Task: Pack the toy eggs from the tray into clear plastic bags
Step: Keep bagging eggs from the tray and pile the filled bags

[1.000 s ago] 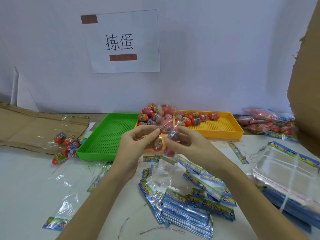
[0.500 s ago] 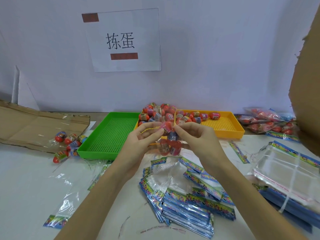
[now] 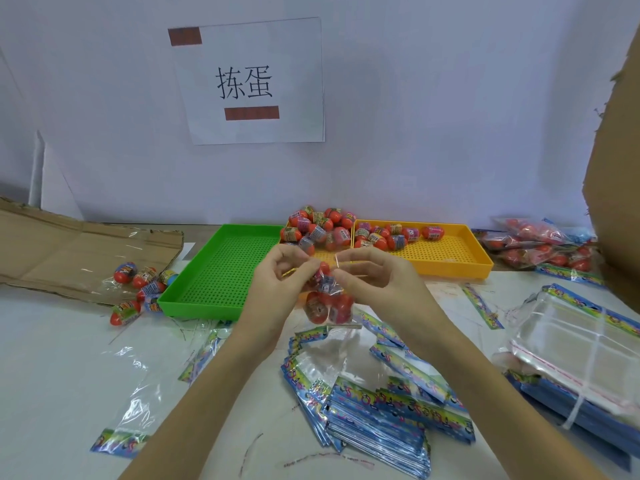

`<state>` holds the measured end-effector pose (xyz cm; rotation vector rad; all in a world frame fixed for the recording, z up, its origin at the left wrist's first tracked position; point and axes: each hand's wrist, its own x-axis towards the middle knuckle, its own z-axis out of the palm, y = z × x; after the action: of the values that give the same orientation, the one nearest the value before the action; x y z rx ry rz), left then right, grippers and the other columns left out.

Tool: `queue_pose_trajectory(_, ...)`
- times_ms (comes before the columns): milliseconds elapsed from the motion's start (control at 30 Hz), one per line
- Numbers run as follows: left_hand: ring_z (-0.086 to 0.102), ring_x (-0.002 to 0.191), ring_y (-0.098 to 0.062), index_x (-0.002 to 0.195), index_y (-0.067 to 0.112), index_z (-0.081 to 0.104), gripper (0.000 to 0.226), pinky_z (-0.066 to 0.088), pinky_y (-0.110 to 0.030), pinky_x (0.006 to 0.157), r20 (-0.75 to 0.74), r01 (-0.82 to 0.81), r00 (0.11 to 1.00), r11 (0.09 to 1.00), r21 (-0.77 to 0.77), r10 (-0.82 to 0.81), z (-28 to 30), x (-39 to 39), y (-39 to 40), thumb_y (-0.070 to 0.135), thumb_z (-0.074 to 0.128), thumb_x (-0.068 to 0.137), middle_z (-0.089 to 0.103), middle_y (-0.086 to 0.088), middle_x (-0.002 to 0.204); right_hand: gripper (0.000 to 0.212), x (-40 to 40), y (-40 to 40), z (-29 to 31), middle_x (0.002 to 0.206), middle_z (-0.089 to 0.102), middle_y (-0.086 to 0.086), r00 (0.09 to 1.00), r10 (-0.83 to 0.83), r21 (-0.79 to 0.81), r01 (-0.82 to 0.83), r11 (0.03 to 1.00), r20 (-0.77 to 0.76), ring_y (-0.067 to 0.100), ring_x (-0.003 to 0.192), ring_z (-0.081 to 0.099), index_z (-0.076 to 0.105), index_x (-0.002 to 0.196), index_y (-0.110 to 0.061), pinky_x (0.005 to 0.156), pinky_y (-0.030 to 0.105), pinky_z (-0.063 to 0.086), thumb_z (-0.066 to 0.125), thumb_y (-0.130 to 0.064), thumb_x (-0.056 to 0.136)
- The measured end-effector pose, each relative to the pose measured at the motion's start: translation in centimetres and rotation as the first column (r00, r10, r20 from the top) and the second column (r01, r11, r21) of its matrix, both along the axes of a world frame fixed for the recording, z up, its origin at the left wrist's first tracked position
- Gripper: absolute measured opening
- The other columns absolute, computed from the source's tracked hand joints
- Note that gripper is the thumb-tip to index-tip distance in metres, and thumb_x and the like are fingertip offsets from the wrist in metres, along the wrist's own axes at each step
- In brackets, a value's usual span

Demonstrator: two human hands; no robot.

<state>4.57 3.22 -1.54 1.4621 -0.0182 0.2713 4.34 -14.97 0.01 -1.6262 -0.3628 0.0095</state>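
Above the desk [image 3: 52, 358], the left hand [image 3: 277, 289] and right hand [image 3: 377, 285] each pinch the mouth of a clear bag [image 3: 329, 306] of toy eggs [image 3: 317, 311]. A loose grip could spill them; more wait in the yellow tray [image 3: 450, 261].

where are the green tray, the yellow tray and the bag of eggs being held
green tray [image 3: 221, 271], head view, on its perforated floor
yellow tray [image 3: 446, 252], head view, on its bare perforated floor
bag of eggs [image 3: 329, 308], head view, on the eggs at its bottom
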Motion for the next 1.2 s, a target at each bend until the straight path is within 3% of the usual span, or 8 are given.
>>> queue_pose_trajectory(133,0.073,0.080,-0.017,0.105,0.013,0.065,0.019,0.059,-0.027,0.065,-0.024,0.077,0.997,0.991,-0.112,-0.080,0.4,-0.2,0.1,0.006,0.074,0.090,0.077,-0.014,0.096,0.012,-0.2,0.7,-0.5,0.093,0.078,-0.009,0.994,-0.097,0.000,0.097,0.995,0.050,0.007,0.088,0.074,0.077,0.103,-0.022,0.072,0.021,0.059,0.077,-0.026,0.092)
queue_pose_trajectory(200,0.074,0.083,-0.017,0.118,0.012,0.065,0.035,0.062,-0.032,0.070,-0.032,0.119,0.992,0.986,-0.115,-0.124,0.5,-0.2,0.2,0.013,0.074,0.084,0.080,-0.009,0.098,0.007,-0.2,0.8,-0.7,0.091,0.077,-0.007,0.988,-0.147,0.014,0.146,0.989,0.040,0.009,0.088,0.073,0.077,0.098,-0.022,0.074,0.026,0.061,0.077,-0.027,0.093)
queue_pose_trajectory(267,0.075,0.086,-0.018,0.125,0.010,0.061,0.035,0.062,-0.034,0.072,-0.017,0.131,0.991,0.986,-0.104,-0.134,0.6,-0.3,0.2,0.012,0.075,0.093,0.081,-0.010,0.102,0.007,-0.2,0.7,-0.8,0.089,0.077,-0.005,0.982,-0.187,0.050,0.186,0.981,0.004,0.013,0.088,0.073,0.076,0.096,-0.020,0.075,0.031,0.064,0.076,-0.027,0.093)
queue_pose_trajectory(467,0.077,0.089,-0.019,0.099,0.008,0.073,0.011,0.060,-0.023,0.069,0.022,0.027,0.999,0.998,-0.064,-0.026,0.8,-0.4,0.5,0.018,0.074,0.096,0.081,-0.010,0.103,0.017,-0.2,0.5,-0.4,0.087,0.077,0.003,0.985,-0.136,0.109,0.147,0.983,-0.103,0.018,0.086,0.075,0.075,0.094,-0.010,0.068,0.030,0.063,0.078,-0.026,0.091)
queue_pose_trajectory(667,0.074,0.089,-0.018,0.094,0.007,0.075,0.022,0.061,-0.027,0.073,-0.030,0.072,0.996,0.981,-0.182,-0.078,1.2,-0.7,0.8,0.024,0.079,0.082,0.079,-0.014,0.104,0.025,0.0,-0.1,0.0,0.085,0.075,0.010,0.992,-0.122,0.033,0.123,0.992,-0.027,0.025,0.086,0.075,0.074,0.088,-0.008,0.080,0.032,0.063,0.078,-0.033,0.089)
queue_pose_trajectory(933,0.072,0.084,-0.016,0.096,0.010,0.078,0.025,0.057,-0.031,0.081,-0.091,0.120,0.985,0.964,-0.240,-0.145,1.6,-0.6,1.8,0.024,0.084,0.077,0.077,-0.007,0.094,0.033,0.5,-1.2,0.4,0.071,0.070,0.007,0.998,-0.067,0.064,0.066,0.996,0.004,0.019,0.071,0.070,0.069,0.082,-0.008,0.074,0.027,0.061,0.081,-0.039,0.081)
queue_pose_trajectory(1100,0.071,0.077,-0.015,0.104,0.008,0.082,0.042,0.060,-0.025,0.067,-0.141,0.109,0.980,0.969,-0.223,-0.142,1.8,-0.4,2.5,0.028,0.089,0.068,0.079,-0.008,0.096,0.024,0.7,-1.8,0.9,0.083,0.070,0.003,0.993,0.099,0.154,-0.088,0.984,-0.068,0.017,0.075,0.066,0.077,0.091,-0.020,0.080,0.028,0.058,0.082,-0.040,0.079)
queue_pose_trajectory(1200,0.071,0.069,-0.012,0.099,0.010,0.084,0.033,0.059,-0.024,0.060,-0.156,0.126,0.973,0.958,-0.258,-0.170,1.9,-0.3,2.9,0.024,0.088,0.069,0.079,-0.006,0.095,0.022,0.8,-2.2,1.1,0.089,0.074,0.004,0.989,0.112,0.135,-0.099,0.986,-0.096,0.015,0.080,0.070,0.081,0.098,-0.020,0.081,0.026,0.059,0.081,-0.034,0.081)
